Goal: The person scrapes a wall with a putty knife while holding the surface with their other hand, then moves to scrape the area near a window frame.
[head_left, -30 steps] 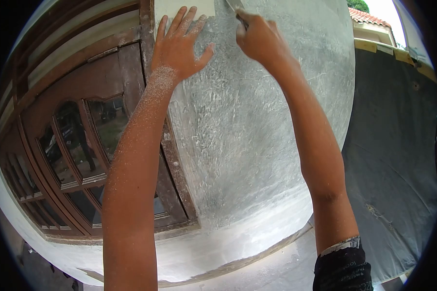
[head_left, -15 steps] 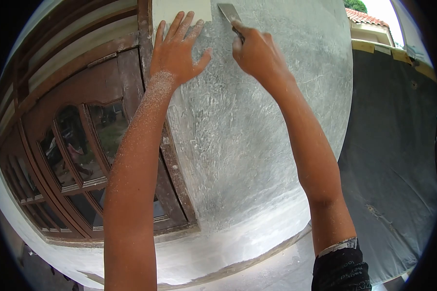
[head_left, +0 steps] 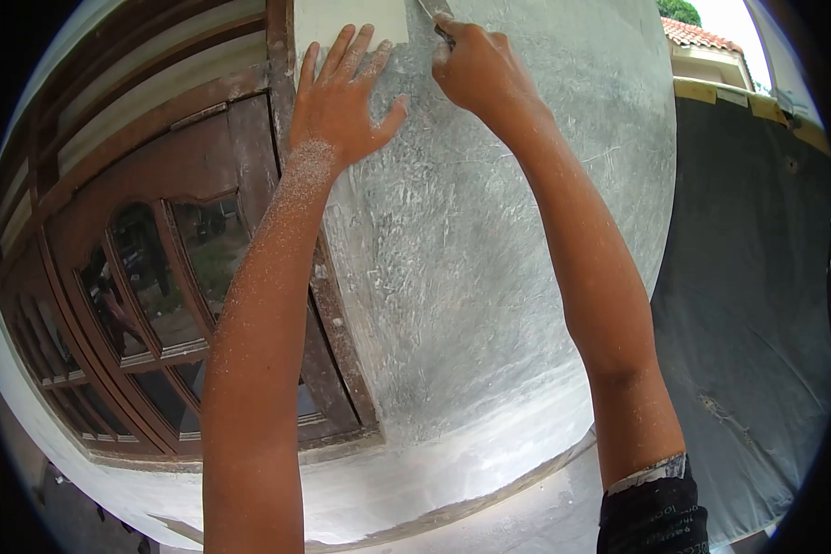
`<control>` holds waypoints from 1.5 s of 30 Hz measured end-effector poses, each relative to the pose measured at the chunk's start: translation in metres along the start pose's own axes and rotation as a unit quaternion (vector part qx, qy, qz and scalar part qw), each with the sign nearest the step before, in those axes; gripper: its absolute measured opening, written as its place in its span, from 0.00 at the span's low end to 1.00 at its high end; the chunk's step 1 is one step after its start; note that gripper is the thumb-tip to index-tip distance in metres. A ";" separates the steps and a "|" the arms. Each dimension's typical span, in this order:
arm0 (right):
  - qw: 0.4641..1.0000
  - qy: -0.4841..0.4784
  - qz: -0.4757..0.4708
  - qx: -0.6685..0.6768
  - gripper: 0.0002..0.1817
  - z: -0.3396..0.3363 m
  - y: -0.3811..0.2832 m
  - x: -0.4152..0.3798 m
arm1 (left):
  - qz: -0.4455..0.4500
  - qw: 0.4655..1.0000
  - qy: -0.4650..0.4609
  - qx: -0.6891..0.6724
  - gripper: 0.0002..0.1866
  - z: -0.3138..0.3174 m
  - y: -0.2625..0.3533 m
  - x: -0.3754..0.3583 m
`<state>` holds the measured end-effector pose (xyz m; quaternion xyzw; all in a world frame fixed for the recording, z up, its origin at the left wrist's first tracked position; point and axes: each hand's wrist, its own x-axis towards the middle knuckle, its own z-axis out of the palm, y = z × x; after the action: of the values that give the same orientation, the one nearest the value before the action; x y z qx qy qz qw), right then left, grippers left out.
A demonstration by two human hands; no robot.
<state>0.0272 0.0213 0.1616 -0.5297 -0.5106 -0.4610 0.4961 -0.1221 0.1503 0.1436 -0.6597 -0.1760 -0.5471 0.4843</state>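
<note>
My left hand [head_left: 342, 102] lies flat with spread fingers, its fingertips at the lower edge of a cream-coloured patch [head_left: 351, 20] on the wall. Pale dust covers the wrist and forearm. Up and to the right, my right hand [head_left: 480, 69] grips the handle of a putty knife [head_left: 433, 9]. The blade points up and left against the grey wall [head_left: 462, 240], and its tip is cut off by the top of the view. Rough, scraped plaster with whitish marks shows between my arms.
On the left is a brown wooden window frame [head_left: 203, 148] with glass panes, close to my left forearm. A dark sheet [head_left: 757, 305] hangs at the right. Beyond it stands a tiled roof [head_left: 702, 35]. A white ledge [head_left: 452, 471] runs along the wall's base.
My right hand and the putty knife have moved slightly up and left, so less of the blade shows. My left hand stays in place on the wall; the view has shifted a little.
</note>
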 end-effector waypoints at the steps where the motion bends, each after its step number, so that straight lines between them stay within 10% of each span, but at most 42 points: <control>1: 1.000 -0.017 0.013 0.004 0.28 -0.003 0.000 -0.006 | -0.003 1.000 -0.002 0.000 0.37 -0.001 0.000 -0.001; 45: 0.999 -0.043 0.023 -0.023 0.25 -0.018 0.013 -0.001 | -0.001 1.000 -0.012 0.022 0.37 0.000 0.001 -0.001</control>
<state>0.0402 0.0038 0.1615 -0.5723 -0.5081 -0.4378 0.4719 -0.1220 0.1499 0.1425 -0.6550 -0.1946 -0.5360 0.4959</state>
